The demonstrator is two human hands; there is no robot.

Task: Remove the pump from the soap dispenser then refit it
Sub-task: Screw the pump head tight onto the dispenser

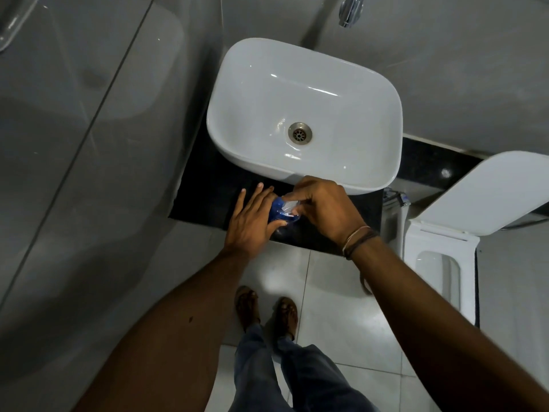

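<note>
A blue soap dispenser stands on the black counter just in front of the white basin. My left hand is laid against its left side, thumb underneath and fingers stretched out. My right hand comes from the right with its fingers curled over the white pump on top of the bottle. Most of the bottle and the pump head are hidden between the two hands. Whether the pump sits in the neck or is lifted off I cannot tell.
The white basin with a metal drain fills the counter behind the hands, a chrome tap above it. A glass panel runs along the left. A white toilet with its lid raised stands at the right. My feet are on the tiled floor below.
</note>
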